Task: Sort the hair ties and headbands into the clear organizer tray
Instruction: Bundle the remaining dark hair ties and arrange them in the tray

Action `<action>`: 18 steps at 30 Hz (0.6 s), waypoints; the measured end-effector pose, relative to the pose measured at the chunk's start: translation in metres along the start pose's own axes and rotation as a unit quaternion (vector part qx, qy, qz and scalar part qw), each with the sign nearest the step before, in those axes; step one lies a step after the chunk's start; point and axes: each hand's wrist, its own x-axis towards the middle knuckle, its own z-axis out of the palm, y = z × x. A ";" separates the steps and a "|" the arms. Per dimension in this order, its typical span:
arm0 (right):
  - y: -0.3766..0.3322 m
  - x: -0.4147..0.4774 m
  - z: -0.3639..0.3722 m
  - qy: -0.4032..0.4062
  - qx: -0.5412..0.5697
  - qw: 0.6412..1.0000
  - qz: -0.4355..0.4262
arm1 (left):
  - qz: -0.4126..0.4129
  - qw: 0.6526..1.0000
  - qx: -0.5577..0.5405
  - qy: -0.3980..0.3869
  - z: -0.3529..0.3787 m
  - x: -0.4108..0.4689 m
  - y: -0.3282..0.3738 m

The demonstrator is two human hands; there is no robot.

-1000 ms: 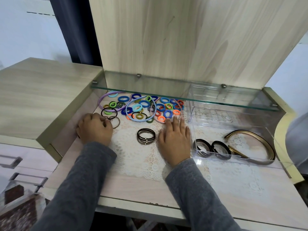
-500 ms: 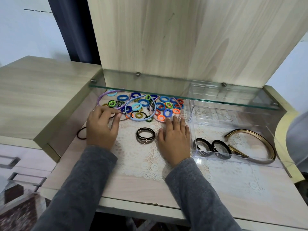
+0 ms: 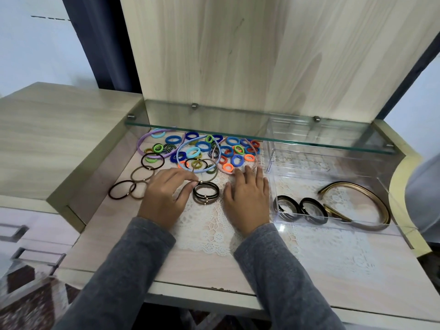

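Thin brown hair ties (image 3: 129, 189) lay loose at the far left on the desk. Just beside them the left hand (image 3: 164, 198) rested with loosely bent fingers, gripping nothing, its thumb at a stack of black beaded ties (image 3: 206, 193). The right hand (image 3: 247, 201) lay flat and relaxed on the lace doily (image 3: 209, 232). Behind both, a heap of colourful hair ties (image 3: 228, 151) sat under the overhanging glass shelf (image 3: 238, 132), which also covered the back of the clear organizer tray (image 3: 333, 172). The tray held black ties (image 3: 300, 208) and a gold headband (image 3: 371, 198).
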 end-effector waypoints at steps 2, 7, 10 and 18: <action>0.000 0.000 -0.001 -0.001 0.000 1.000 0.000 | -0.004 1.000 0.001 -0.014 -0.001 -0.002 0.000; 0.001 0.000 0.000 0.003 -0.001 1.000 -0.004 | -0.018 0.997 0.019 -0.074 0.000 -0.007 -0.005; 0.001 0.000 0.001 0.005 -0.001 1.000 -0.004 | -0.026 0.995 0.023 -0.096 0.000 -0.008 -0.006; 0.002 0.000 0.003 0.024 0.023 0.999 -0.011 | -0.044 0.993 0.037 -0.101 0.000 -0.009 -0.003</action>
